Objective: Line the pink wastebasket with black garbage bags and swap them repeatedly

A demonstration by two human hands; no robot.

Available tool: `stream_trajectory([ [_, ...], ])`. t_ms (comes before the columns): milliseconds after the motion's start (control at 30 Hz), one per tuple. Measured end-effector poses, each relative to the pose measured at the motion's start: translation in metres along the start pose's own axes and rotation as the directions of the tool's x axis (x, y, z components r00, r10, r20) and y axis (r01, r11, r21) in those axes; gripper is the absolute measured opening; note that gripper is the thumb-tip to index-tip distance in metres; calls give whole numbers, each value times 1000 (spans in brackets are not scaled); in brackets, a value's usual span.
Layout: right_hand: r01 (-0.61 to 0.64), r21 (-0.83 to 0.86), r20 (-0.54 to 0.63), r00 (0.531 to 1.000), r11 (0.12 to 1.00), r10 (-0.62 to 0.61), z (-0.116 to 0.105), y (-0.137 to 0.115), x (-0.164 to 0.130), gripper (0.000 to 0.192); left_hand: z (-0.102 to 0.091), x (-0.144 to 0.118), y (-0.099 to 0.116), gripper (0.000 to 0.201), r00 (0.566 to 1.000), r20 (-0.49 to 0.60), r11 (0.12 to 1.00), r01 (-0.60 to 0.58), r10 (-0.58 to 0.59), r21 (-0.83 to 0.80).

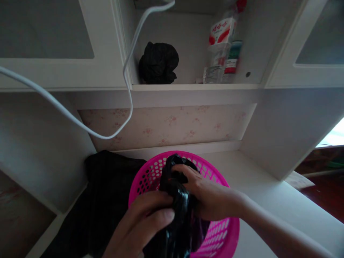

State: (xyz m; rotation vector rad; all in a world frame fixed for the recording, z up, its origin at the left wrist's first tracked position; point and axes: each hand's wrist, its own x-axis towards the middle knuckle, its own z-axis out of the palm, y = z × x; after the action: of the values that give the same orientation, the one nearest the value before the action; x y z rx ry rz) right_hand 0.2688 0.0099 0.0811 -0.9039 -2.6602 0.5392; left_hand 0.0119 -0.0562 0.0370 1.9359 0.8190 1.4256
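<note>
Two bottles (219, 46) (red-and-white label, writing blurred); both hands grip black bag (177, 200).

White shelving (193, 87) over floral wallpaper (166, 125), dim light.

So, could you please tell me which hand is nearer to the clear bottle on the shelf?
Right. The right hand lies below the clear bottle, over the pink basket; the left hand is lower and further left.

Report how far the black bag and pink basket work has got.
Done: the black bag is already at the pink basket, bunched over its rim. In hand: the left hand and right hand both grip it. Left: it isn't spread inside yet; the basket's holes show bare.
</note>
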Motion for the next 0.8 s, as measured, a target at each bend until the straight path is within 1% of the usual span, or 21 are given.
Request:
stream_trajectory([
  [33,2,68,23,1000,998,-3,1,1,-1,44,-2,-11,-9,37,998,-53,999,44,-44,0],
  [67,-15,120,64,998,993,7,2,3,-1,42,-3,-20,-16,31,987,-100,992,126,-123,25],
  [100,-51,139,100,994,989,37,2,5,-1,37,-3,-29,-21,31,961,-173,970,231,-216,70],
  [133,-96,124,123,989,988,81,2,6,1,34,-1,-36,-24,33,936,-218,947,304,-276,105],
  [167,-140,87,131,983,986,128,2,8,2,34,2,-42,-24,37,913,-260,923,357,-313,142],
  [200,-172,50,130,978,984,164,1,9,5,40,5,-46,-24,45,900,-290,907,385,-327,172],
  [233,-185,24,132,975,982,180,1,10,7,51,9,-49,-22,56,897,-304,901,389,-322,193],
  [267,-181,19,152,973,983,176,0,11,10,61,13,-50,-20,68,894,-317,897,391,-317,208],
  [300,-162,30,191,970,986,154,0,12,13,65,17,-52,-17,78,891,-332,893,393,-310,221],
  [333,-136,47,244,962,990,121,-1,12,16,62,21,-52,-16,87,889,-342,891,393,-304,230],
  [367,-111,57,297,951,992,89,-1,12,19,51,24,-53,-14,93,889,-345,890,392,-301,235],
  [433,-66,50,364,930,997,44,-1,11,25,23,29,-54,-12,96,888,-341,884,400,-309,239],
  [467,-53,34,358,933,998,38,-2,10,27,16,30,-54,-11,93,886,-337,880,409,-320,242],
  [500,-50,11,327,944,999,44,-4,8,30,16,31,-54,-11,90,883,-333,874,420,-331,244],
  [600,-74,-64,181,980,995,85,-15,-2,34,17,28,-52,-11,84,882,-322,866,431,-344,254],
  [667,-118,-95,87,988,988,126,-26,-10,35,15,24,-49,-11,82,901,-260,865,415,-347,283],
  [733,-149,-83,-16,989,985,148,-38,-20,35,15,20,-44,-10,78,919,-183,862,393,-350,321],
  [767,-155,-70,-70,986,985,150,-44,-24,35,15,19,-42,-9,76,923,-159,861,383,-349,334],
  [800,-156,-60,-114,982,986,148,-49,-27,35,15,18,-39,-9,74,926,-158,864,377,-343,333],
])
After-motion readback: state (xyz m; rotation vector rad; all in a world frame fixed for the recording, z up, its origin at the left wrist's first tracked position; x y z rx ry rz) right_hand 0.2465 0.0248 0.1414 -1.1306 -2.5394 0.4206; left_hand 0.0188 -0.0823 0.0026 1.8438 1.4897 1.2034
